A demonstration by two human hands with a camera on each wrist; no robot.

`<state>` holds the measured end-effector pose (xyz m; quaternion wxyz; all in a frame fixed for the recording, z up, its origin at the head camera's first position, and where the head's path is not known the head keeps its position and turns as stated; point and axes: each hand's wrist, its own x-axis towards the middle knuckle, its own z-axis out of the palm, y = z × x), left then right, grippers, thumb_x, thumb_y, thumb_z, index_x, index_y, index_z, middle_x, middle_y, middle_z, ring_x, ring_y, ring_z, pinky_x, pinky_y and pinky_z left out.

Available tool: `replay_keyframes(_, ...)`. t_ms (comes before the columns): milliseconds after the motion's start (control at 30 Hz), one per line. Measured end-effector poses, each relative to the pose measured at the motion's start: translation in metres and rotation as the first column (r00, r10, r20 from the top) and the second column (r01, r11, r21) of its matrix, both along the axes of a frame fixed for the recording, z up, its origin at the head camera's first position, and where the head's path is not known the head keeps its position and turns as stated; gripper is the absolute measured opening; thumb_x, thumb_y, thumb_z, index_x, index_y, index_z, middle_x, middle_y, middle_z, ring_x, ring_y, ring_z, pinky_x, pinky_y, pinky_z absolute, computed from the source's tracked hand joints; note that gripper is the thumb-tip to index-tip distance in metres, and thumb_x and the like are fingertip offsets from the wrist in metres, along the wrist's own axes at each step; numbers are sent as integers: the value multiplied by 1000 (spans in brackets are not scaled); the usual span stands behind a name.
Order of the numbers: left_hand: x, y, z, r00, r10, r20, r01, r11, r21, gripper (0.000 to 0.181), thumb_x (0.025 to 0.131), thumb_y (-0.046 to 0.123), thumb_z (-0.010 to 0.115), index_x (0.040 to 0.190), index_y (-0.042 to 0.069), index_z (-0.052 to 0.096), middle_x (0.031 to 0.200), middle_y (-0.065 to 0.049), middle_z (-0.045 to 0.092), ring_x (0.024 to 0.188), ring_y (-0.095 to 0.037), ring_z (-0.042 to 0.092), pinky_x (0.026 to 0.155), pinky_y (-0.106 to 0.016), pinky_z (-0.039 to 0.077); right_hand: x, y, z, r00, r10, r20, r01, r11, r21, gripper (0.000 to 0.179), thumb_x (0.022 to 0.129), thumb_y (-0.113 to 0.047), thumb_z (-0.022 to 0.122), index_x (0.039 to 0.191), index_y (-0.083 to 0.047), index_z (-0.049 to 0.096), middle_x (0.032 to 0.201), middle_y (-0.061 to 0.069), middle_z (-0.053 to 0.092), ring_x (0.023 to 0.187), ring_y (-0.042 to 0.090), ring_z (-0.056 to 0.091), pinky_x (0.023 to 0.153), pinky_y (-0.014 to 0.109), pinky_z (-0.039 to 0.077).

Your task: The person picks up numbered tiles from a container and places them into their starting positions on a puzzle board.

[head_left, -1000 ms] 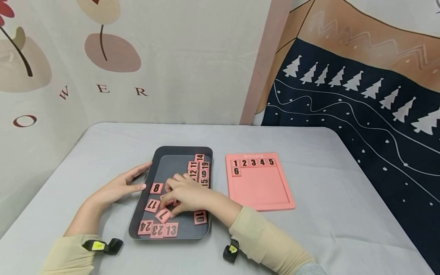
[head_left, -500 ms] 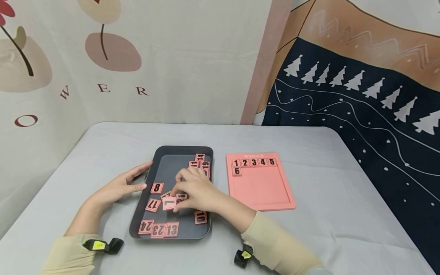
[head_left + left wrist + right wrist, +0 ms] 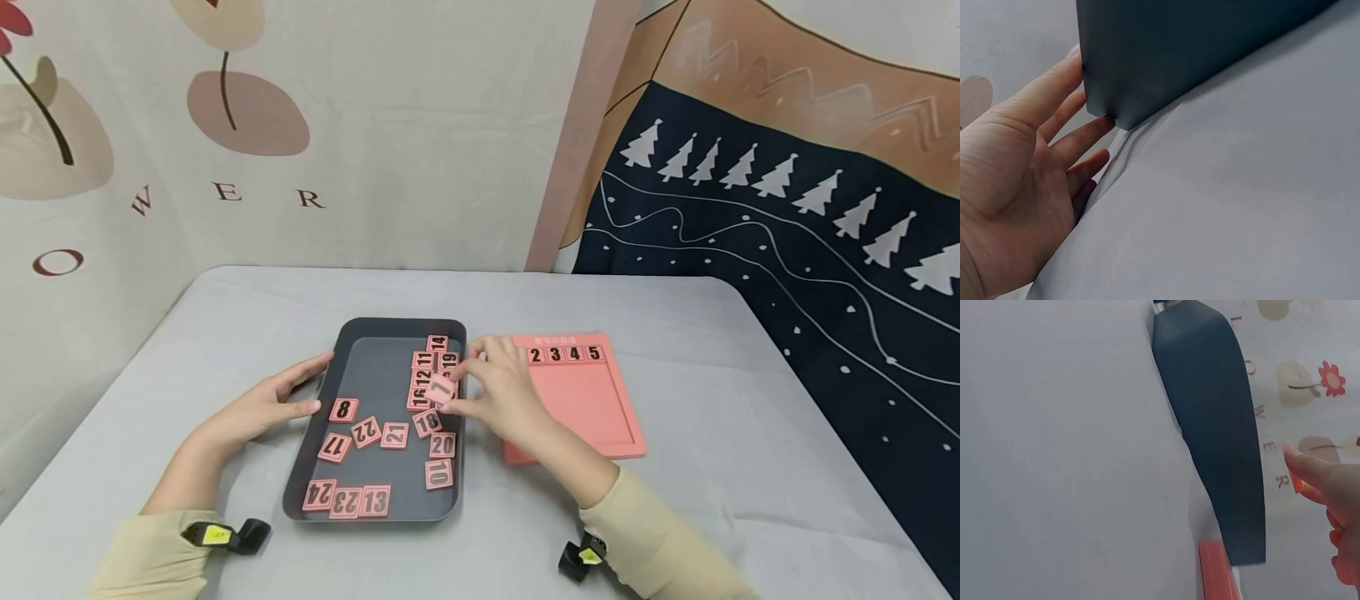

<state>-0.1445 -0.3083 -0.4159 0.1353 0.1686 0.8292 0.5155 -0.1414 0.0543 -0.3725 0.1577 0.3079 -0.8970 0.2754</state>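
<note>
My right hand (image 3: 512, 398) pinches a pink number tile marked 7 (image 3: 440, 389) between thumb and fingers, over the right side of the dark grey tray (image 3: 375, 367). In the right wrist view the tile's edge (image 3: 1296, 478) shows at the fingertips of that hand (image 3: 1338, 494). My left hand (image 3: 251, 410) rests against the tray's left rim, thumb and fingers spread. From the left wrist, that hand (image 3: 1029, 156) has its fingertips at the side of the tray (image 3: 1147, 56). Right of the tray lies a pink number board (image 3: 573, 408), with tiles 2 to 5 visible in its top row; the right hand covers its left part.
Several number tiles lie in the tray, among them 8 (image 3: 344, 410), 22 (image 3: 366, 432) and 20 (image 3: 442, 445). Tiles 24, 23 and 13 (image 3: 375, 502) line its near end. A white cloth (image 3: 720, 417) covers the table, and printed curtains (image 3: 420, 167) hang behind it.
My right hand has lifted the 7 tile from the tray's lower middle and carried it right and away from me, toward the board. The left hand has stayed at the rim.
</note>
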Motion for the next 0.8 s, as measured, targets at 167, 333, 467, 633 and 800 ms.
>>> replay_keyframes(167, 0, 0, 0, 1000, -2, 3, 2, 1000, 0, 68, 93, 13, 63, 151, 8, 28, 154, -16, 25, 140, -39, 13, 108, -27, 21, 0, 19, -1, 996, -91, -7, 91, 993, -74, 33, 61, -31, 90, 85, -16, 73, 99, 0, 48, 94, 22, 39, 84, 42, 31)
replay_keyframes(333, 1, 1, 1, 1000, -1, 8, 1, 1000, 1, 69, 92, 13, 64, 151, 7, 27, 154, -17, 24, 140, -40, 12, 105, -64, 11, 0, 37, -3, 983, -183, 34, 186, 976, -113, 32, 62, -26, 91, 86, -14, 74, 96, -1, 47, 94, 22, 38, 86, 43, 28)
replay_keyframes(467, 1, 0, 1, 1000, -2, 8, 2, 1000, -3, 69, 93, 13, 64, 151, 7, 27, 154, -17, 24, 140, -40, 12, 107, -58, 12, 0, 49, -4, 962, -263, 68, 269, 955, -123, 29, 65, -24, 90, 87, -15, 74, 97, 0, 47, 94, 22, 38, 87, 44, 26)
replay_keyframes(633, 1, -1, 0, 1000, -8, -1, 8, 1000, 0, 68, 93, 13, 63, 151, 8, 27, 154, -16, 24, 140, -39, 13, 103, -16, 22, 1, 63, -7, 941, -320, 106, 333, 933, -137, 30, 65, -25, 90, 88, -13, 74, 100, 1, 50, 97, 25, 38, 90, 45, 25)
replay_keyframes(800, 1, -1, 0, 1000, -12, -2, 12, 1000, 13, 68, 93, 13, 63, 151, 7, 27, 154, -16, 24, 140, -40, 12, 93, -5, 22, 0, 75, -10, 918, -374, 135, 391, 910, -136, 32, 65, -26, 90, 86, -10, 73, 102, 5, 50, 102, 28, 37, 93, 47, 24)
